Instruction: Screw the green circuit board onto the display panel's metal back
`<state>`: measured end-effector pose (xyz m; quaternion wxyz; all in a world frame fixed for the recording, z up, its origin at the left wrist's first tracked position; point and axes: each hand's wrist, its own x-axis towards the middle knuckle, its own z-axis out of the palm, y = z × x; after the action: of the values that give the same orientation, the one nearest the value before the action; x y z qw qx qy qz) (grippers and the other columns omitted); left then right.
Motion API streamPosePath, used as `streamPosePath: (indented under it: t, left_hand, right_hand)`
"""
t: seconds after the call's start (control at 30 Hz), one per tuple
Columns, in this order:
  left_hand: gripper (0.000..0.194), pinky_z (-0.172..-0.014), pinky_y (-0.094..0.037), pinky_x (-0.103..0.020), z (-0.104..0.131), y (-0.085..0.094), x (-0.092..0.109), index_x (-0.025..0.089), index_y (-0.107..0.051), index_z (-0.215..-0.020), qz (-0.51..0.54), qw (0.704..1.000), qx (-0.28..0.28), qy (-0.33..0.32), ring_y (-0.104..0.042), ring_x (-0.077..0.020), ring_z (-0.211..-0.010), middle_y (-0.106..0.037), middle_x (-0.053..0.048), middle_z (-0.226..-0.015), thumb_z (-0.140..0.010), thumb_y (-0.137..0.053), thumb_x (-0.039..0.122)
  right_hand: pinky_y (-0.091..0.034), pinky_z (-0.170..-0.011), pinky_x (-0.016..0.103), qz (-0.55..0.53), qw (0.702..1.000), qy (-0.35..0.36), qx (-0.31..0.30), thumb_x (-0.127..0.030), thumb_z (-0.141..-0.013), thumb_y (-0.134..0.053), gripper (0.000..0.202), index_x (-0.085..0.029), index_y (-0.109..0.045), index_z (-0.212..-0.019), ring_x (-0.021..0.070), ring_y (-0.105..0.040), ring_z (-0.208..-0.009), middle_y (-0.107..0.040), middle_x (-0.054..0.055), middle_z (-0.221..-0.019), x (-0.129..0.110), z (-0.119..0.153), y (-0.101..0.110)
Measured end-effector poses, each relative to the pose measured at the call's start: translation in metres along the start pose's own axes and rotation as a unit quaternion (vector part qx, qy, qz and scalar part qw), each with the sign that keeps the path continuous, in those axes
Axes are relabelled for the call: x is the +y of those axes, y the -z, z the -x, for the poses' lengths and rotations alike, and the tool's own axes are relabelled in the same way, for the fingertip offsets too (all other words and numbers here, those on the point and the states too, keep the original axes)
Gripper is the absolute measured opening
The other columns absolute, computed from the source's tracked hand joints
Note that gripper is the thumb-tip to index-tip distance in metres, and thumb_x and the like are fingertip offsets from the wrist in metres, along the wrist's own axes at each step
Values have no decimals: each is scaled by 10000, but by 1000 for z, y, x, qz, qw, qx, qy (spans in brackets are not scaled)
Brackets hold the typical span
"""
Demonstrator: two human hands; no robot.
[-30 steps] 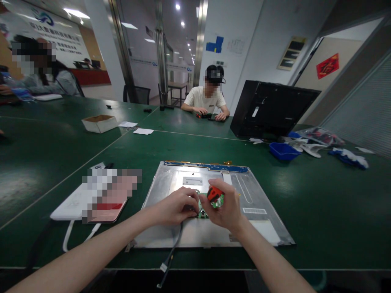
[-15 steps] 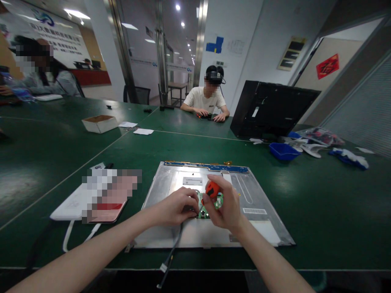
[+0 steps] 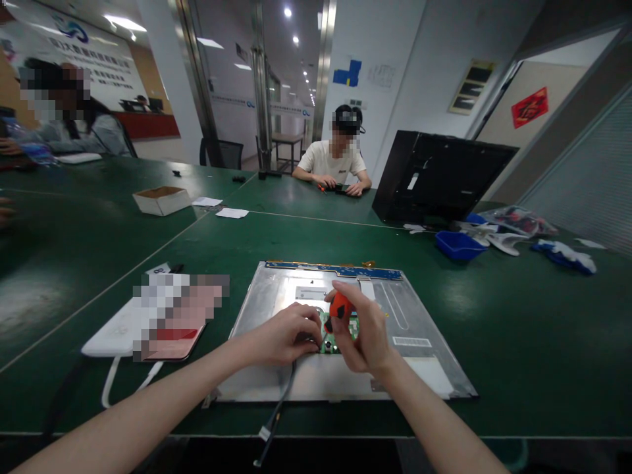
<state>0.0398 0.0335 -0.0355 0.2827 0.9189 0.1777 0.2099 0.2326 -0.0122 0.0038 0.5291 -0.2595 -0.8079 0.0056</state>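
A silver metal panel point(image 3: 424, 329) lies flat on the green table in front of me, with a blue strip along its far edge. A small green circuit board point(image 3: 330, 342) sits near the panel's middle. My left hand point(image 3: 284, 334) rests on the board's left side, fingers pressed down on it. My right hand point(image 3: 363, 329) grips an orange-handled screwdriver point(image 3: 340, 307), held upright with its tip down at the board. A dark cable point(image 3: 277, 411) runs from under my left hand off the table's front edge.
A white device with a cord point(image 3: 116, 332) lies left of the panel. A black monitor shell point(image 3: 437, 174), a blue tray point(image 3: 458, 243) and bags stand at the back right. A cardboard box point(image 3: 160, 199) sits far left. Two people sit at the far tables.
The screwdriver handle has shifted slightly left and up in my right hand, which has turned a little. My left hand has stayed on the board.
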Motion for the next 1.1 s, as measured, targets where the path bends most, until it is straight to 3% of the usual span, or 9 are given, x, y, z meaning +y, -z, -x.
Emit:
streamPosePath:
  t: [0.13,0.5,0.63,0.83,1.1]
  left_hand:
    - [83,-861,-488,-350,0,0,0,184,-719,-927,7,1000,3,-3,-597,-208,-927,-643,-77,-997,-877,-654,194]
    - [66,-831,-485,-346,1,-1,-1,173,-710,-880,8,1000,10,-1,-584,-203,-911,-629,-72,-969,-873,-646,188]
    - [58,-850,-475,-355,1,0,2,177,-714,-878,2,1000,12,5,-583,-207,-922,-638,-71,-992,-864,-658,171]
    - [71,-882,-470,-371,1,0,1,178,-715,-920,-1,1000,10,6,-592,-219,-948,-646,-79,-1009,-871,-666,194]
    - [80,-847,-483,-349,1,1,2,183,-712,-925,-1,1000,5,6,-593,-210,-927,-638,-72,-977,-880,-654,217]
  right_hand:
    - [-470,-500,262,30,999,2,14,-155,-875,-503,512,-193,-408,-1377,136,-559,-603,-624,20,-841,-1,-1,-2]
    - [-467,-452,259,73,997,15,31,-299,-913,-562,476,-252,-410,-1362,146,-575,-567,-650,2,-800,0,1,-3]
    - [-494,-479,268,47,999,11,10,-256,-890,-528,515,-219,-393,-1386,145,-596,-606,-681,41,-921,-2,0,-1]
    - [-472,-473,250,47,999,-2,19,-178,-866,-529,509,-211,-425,-1363,123,-551,-558,-656,9,-838,-2,0,-2]
    - [-451,-449,237,70,996,-1,49,-254,-880,-586,450,-256,-424,-1299,125,-537,-524,-618,-21,-764,-1,2,-4]
